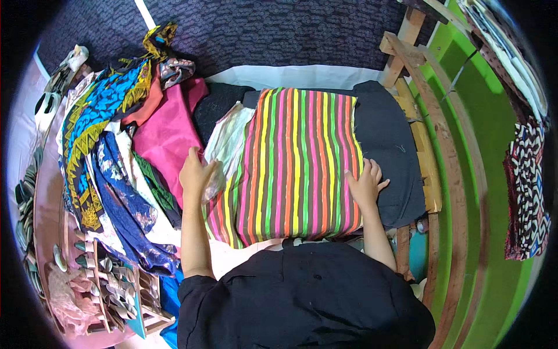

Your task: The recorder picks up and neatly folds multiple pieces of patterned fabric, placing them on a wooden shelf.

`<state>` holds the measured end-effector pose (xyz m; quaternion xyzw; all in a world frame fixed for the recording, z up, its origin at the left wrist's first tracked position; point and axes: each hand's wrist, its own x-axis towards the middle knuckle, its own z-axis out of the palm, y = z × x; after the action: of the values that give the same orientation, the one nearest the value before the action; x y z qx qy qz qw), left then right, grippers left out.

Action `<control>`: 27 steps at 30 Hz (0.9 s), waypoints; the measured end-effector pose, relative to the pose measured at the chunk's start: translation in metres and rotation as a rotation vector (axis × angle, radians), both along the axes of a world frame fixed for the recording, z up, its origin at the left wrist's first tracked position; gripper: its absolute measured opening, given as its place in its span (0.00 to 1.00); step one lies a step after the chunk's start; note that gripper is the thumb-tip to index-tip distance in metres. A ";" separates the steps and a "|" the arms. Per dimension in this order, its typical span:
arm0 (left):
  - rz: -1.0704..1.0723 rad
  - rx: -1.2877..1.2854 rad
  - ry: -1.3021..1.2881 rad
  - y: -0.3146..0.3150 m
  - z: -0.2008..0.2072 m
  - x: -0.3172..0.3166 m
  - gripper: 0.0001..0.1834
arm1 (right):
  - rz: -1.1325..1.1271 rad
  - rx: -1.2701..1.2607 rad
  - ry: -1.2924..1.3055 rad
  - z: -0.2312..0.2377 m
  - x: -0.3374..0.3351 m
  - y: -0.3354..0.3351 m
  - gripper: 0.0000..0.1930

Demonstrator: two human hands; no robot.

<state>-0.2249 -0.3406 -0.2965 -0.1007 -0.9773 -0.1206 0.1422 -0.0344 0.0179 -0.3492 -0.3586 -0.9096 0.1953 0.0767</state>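
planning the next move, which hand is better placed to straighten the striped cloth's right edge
Probably the right hand: it is at that edge of the striped cloth, while the left hand is across beside the pale fabric.

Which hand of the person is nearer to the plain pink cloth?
Left. The left hand is at the right edge of the pink cloth; the right hand is farther away, at the striped cloth's right edge.

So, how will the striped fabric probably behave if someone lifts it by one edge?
The striped fabric would probably hang floppy, since its lower-left part bends in soft folds. Lying thin and flat, it seems light for its size.
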 end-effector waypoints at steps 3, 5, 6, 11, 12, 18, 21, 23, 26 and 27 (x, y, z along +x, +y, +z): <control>0.086 0.099 -0.221 0.004 0.001 0.003 0.29 | -0.010 0.037 0.061 0.001 -0.003 0.000 0.30; 0.045 0.039 -0.102 0.017 -0.005 0.010 0.33 | -0.002 0.031 0.044 0.007 -0.010 -0.003 0.28; -0.001 -0.020 0.018 0.024 -0.008 0.013 0.36 | 0.002 0.027 0.028 0.010 -0.013 -0.004 0.27; -0.012 -0.107 0.096 0.045 -0.018 0.020 0.49 | -0.034 0.042 0.023 0.013 -0.018 -0.008 0.26; -0.021 -0.138 0.066 0.044 -0.019 0.020 0.53 | -0.032 0.043 0.023 0.014 -0.018 -0.009 0.26; -0.039 -0.245 -0.153 0.049 -0.009 0.026 0.43 | -0.065 0.018 -0.122 0.025 -0.013 -0.008 0.24; -0.113 -0.171 -0.436 0.050 -0.008 0.021 0.27 | -0.032 -0.031 -0.042 0.008 -0.010 -0.003 0.21; -0.134 0.092 -0.568 0.038 -0.016 0.010 0.26 | -0.069 -0.187 0.195 0.006 -0.008 -0.003 0.19; -0.184 0.325 -0.686 0.021 -0.040 -0.008 0.25 | 0.071 -0.700 0.595 -0.019 -0.007 0.018 0.18; -0.171 0.266 -0.667 0.023 -0.039 -0.009 0.24 | 0.025 -0.689 0.532 -0.010 -0.009 0.016 0.21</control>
<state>-0.2334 -0.3175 -0.3350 -0.1177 -0.9338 -0.2843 -0.1829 -0.0438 0.0336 -0.3593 -0.2894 -0.7440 0.5742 0.1819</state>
